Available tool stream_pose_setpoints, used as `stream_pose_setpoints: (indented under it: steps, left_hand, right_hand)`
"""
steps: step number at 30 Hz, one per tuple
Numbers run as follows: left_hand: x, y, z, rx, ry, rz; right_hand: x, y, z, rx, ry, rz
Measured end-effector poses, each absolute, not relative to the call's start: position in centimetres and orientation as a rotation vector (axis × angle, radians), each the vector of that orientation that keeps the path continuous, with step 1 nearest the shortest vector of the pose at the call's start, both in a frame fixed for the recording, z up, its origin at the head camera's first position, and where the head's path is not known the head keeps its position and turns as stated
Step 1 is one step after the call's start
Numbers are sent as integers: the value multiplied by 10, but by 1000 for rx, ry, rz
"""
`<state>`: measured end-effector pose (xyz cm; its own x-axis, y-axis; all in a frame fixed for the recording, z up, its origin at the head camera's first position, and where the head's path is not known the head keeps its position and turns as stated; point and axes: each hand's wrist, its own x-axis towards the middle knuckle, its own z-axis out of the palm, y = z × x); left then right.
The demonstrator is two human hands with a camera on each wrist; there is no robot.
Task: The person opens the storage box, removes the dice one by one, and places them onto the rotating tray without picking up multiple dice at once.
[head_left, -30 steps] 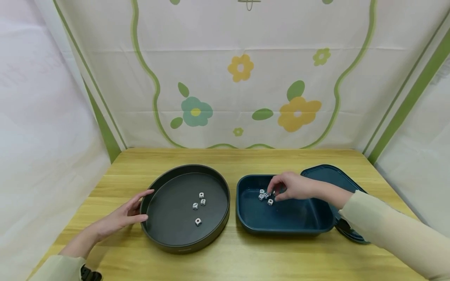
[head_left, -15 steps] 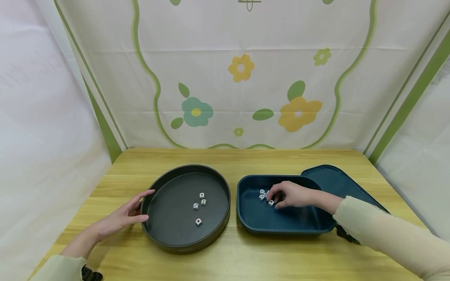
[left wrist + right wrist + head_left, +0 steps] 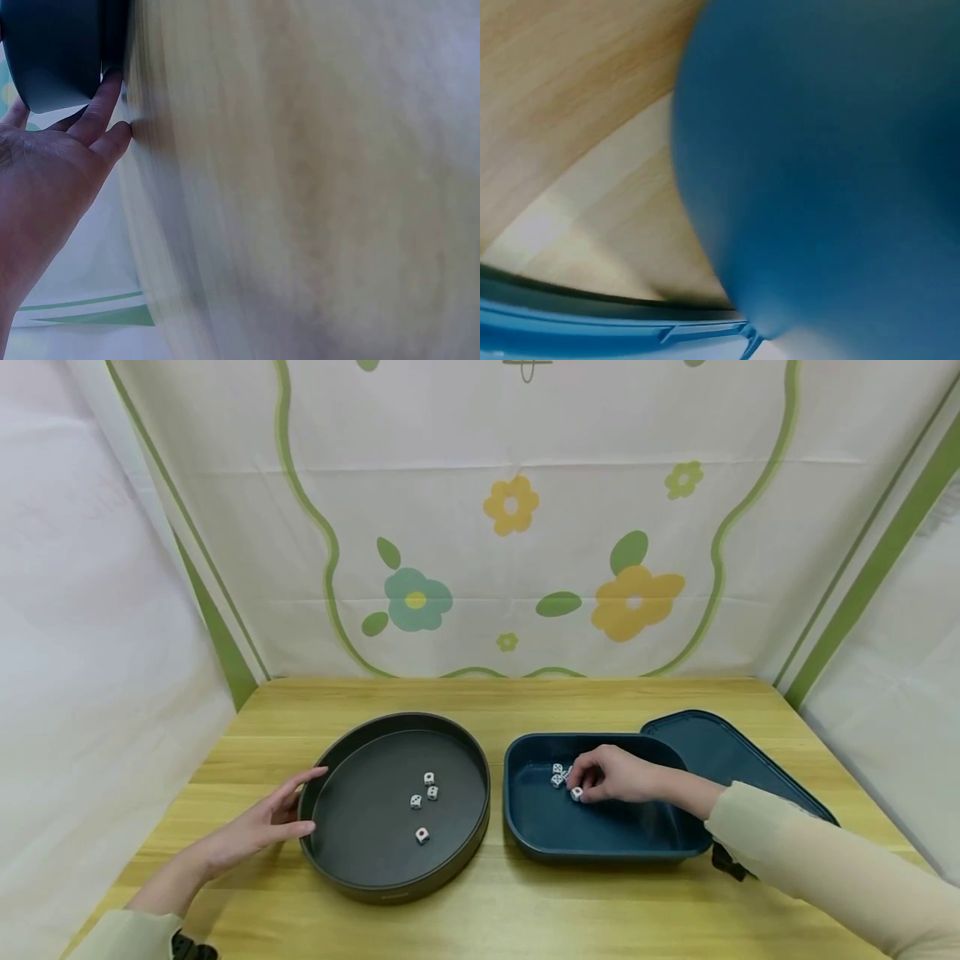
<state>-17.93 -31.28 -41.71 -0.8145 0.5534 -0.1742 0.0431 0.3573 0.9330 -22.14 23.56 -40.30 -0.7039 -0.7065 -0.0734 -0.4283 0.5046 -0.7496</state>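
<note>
A round dark pan (image 3: 397, 810) holds several white dice, one die (image 3: 422, 836) lying apart near its front. My left hand (image 3: 243, 831) rests at the pan's left rim, thumb and index finger spread apart along it; the left wrist view shows other fingers of this hand (image 3: 52, 172) against the pan's outer wall (image 3: 56, 56). Inside the blue rectangular container (image 3: 615, 847), my right hand (image 3: 618, 775) pinches a white die (image 3: 577, 794) between thumb and fingers. More dice (image 3: 557, 781) sit just left of the fingertips, partly covered. In the right wrist view, no hand shows.
A blue lid (image 3: 701, 739) lies behind and right of the rectangular container, partly under the right forearm. Wooden tabletop (image 3: 517, 910) extends in front of both vessels. A floral cloth (image 3: 465, 552) hangs behind the table, with white cloth at both sides.
My right hand has moved down and slightly left inside the blue container, and its thumb and fingers have closed around a die. The left hand keeps its place on the pan.
</note>
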Motion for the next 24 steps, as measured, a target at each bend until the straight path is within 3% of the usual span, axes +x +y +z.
stream_pose_setpoints:
  steps: [24]
  left_hand:
    - [-179, -313, -416, 500, 2144, 1470]
  right_hand:
    - [-215, 188, -332, -921, 2414, -1214]
